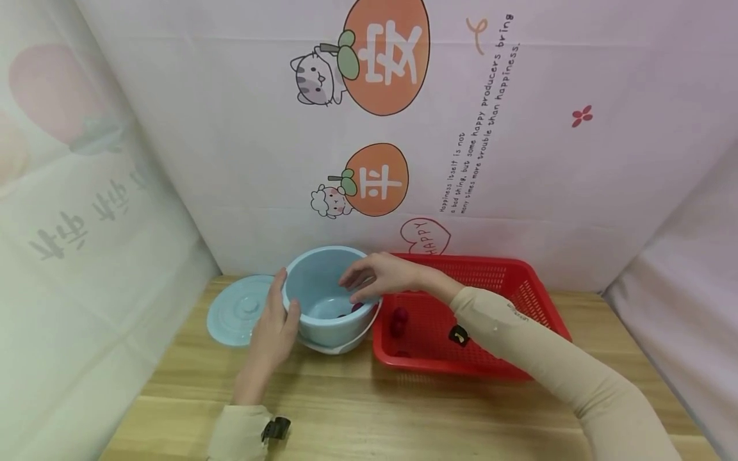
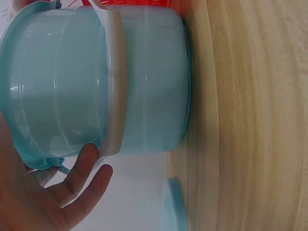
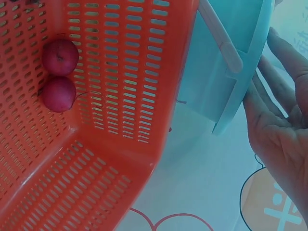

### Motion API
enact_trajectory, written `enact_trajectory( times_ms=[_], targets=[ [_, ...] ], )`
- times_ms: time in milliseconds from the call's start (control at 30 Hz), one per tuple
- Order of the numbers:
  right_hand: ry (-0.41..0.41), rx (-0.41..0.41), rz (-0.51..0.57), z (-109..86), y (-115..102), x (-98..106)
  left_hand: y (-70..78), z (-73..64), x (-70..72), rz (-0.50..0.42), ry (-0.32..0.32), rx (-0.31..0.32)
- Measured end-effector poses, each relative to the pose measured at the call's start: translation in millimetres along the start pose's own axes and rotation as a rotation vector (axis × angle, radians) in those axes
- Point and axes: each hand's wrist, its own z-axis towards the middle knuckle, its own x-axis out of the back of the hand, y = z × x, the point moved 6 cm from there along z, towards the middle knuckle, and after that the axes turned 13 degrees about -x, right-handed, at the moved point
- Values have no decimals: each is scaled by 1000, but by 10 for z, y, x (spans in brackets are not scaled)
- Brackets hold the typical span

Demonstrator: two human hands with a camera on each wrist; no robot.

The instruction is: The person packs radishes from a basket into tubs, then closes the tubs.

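A pale blue bucket (image 1: 337,330) with a white carrying handle (image 2: 115,82) stands upright on the wooden table. My left hand (image 1: 275,328) rests against its left side, thumb by the front rim and fingers extended along the outside. Over the bucket's right rim reaches my right hand (image 1: 383,275), its loosely bent fingers spread above the opening with nothing seen between them. Below those fingertips, dark red radishes (image 1: 357,307) show partly inside the bucket. Two round red radishes (image 3: 59,57) with thin roots lie in a red perforated basket (image 3: 166,110), beneath my right forearm.
The bucket's round blue lid (image 1: 237,310) lies on the table (image 1: 323,410) at the left. Close behind the bucket and basket rises a white printed cloth wall (image 1: 519,160), with more cloth along both sides. Basket and bucket stand side by side.
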Motion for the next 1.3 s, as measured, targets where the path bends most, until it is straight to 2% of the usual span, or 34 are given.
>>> enact_trajectory(
  times_ms=[200, 400, 567, 833, 1100, 1300],
  targets=[
    [-7, 2, 19, -12, 63, 10, 0, -23, -45, -5, 6, 9],
    [8, 22, 99, -23, 149, 25, 10, -20, -57, -9, 12, 15],
    [11, 62, 181, -31, 211, 42, 18, 0, -38, -9, 13, 13],
    [32, 104, 376, -9, 397, 12, 6, -17, 48, 5, 25, -11],
    [59, 74, 362, -64, 463, -1, 17, 1, 30, 9, 17, -39],
    [36, 65, 381, -118, 498, 43, 19, 4, -18, 2, 23, -31]
  ],
)
